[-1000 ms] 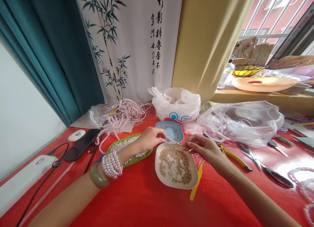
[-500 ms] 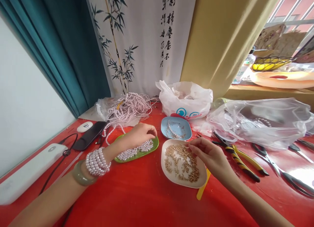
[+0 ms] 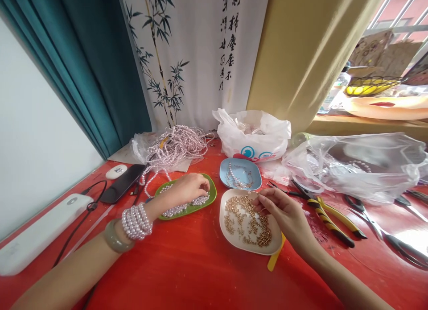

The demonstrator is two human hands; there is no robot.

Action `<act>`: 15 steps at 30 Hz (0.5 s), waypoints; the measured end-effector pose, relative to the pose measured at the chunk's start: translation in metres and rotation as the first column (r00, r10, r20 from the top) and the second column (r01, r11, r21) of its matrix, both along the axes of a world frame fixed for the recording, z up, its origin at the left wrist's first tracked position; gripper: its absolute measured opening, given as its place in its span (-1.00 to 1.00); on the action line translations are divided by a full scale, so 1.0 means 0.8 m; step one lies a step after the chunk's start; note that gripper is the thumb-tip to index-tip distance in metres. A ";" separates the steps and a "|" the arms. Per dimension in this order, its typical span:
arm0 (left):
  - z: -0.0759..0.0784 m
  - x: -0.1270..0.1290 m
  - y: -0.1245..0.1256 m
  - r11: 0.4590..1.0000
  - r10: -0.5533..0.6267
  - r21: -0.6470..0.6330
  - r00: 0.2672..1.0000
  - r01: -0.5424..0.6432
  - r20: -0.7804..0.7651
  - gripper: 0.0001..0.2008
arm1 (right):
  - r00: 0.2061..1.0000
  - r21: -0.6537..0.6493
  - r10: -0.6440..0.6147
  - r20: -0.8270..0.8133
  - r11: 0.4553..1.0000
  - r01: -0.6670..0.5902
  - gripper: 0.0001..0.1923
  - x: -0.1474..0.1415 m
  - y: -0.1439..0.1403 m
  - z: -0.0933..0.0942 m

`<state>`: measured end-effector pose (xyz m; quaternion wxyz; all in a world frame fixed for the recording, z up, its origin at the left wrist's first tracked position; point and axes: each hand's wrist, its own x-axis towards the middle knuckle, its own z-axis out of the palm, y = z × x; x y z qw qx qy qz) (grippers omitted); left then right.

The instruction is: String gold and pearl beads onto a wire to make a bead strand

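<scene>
Head | left hand (image 3: 190,188) has moved from beside the blue tray (image 3: 247,165) to the right end of the green tray (image 3: 211,200), putting pearls (image 3: 201,200) within reach; grasp hidden, cannot tell | right hand (image 3: 277,204) pinched at far right corner of the plate (image 3: 224,232), any catch too small to tell | trays toward far edge of tabletop (image 3: 160,265)

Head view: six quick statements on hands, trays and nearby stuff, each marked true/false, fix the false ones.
1. The left hand is over the green tray. True.
2. The blue tray sits beyond the white tray. True.
3. The right hand is over the blue tray. False: it is at the white tray.
4. The white tray holds gold beads. True.
5. The pliers are in the left hand. False: they lie on the red table.
6. The pearl bracelet is on the right wrist. False: left.
</scene>
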<state>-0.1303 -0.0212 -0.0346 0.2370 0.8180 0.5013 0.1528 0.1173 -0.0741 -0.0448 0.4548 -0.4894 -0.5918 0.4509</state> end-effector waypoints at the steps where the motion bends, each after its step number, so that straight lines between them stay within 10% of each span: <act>1: -0.002 0.000 0.000 1.000 0.000 0.004 1.000 0.000 0.004 -0.84 | 1.000 -0.004 0.000 -0.003 1.000 0.000 -0.83 -0.001 0.000 0.001; 9: 0.010 0.034 0.000 0.991 0.125 0.001 0.952 -0.131 0.278 -0.91 | 0.999 -0.019 0.011 -0.043 1.000 -0.012 -0.82 0.000 0.000 -0.005; 15: -0.001 0.112 -0.013 0.835 0.410 -0.522 0.435 0.173 0.801 -0.82 | 0.994 -0.021 0.005 -0.107 1.000 -0.008 -0.80 -0.004 -0.005 -0.006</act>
